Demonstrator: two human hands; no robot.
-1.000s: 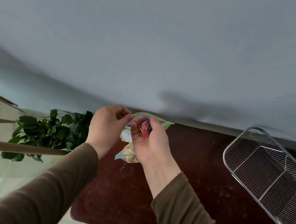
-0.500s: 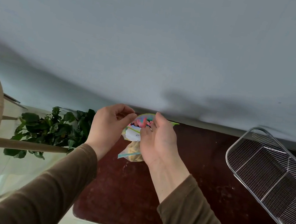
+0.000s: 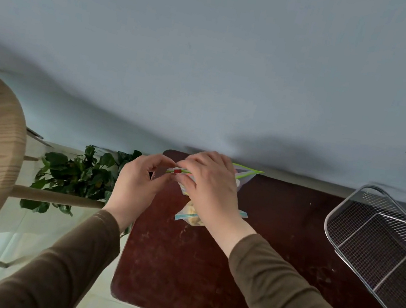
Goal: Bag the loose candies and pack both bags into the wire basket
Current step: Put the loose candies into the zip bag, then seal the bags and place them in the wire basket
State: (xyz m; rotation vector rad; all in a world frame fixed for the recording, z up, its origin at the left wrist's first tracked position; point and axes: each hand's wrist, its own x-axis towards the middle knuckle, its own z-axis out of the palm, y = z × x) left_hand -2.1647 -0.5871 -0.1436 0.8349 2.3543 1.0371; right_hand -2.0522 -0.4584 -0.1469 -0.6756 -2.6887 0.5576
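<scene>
Both hands worked the mouth of the green-edged bag [image 3: 245, 174] at the far edge of the table [image 3: 179, 262], just in front of the wall. I saw the left hand [image 3: 136, 183] pinched shut on the bag's left end, thumb and forefinger closed beside the red slider [image 3: 177, 171]. The right hand [image 3: 211, 187] lay curled over the bag, its fingertips on the green seal by the slider; how firmly it held I could not tell. A second bag [image 3: 191, 214], blue-edged with pale candies inside, lay under the right wrist, nearer me. The basket [image 3: 380, 251] stood empty and well apart at the right.

My worry was the seal — if the slider skipped or the left pinch slipped, the mouth could stay partly open and candies might spill on the way to the basket. The bag sat close to the table's far-left corner, so a tug leftward could drag it off toward the plant [image 3: 74, 173].
</scene>
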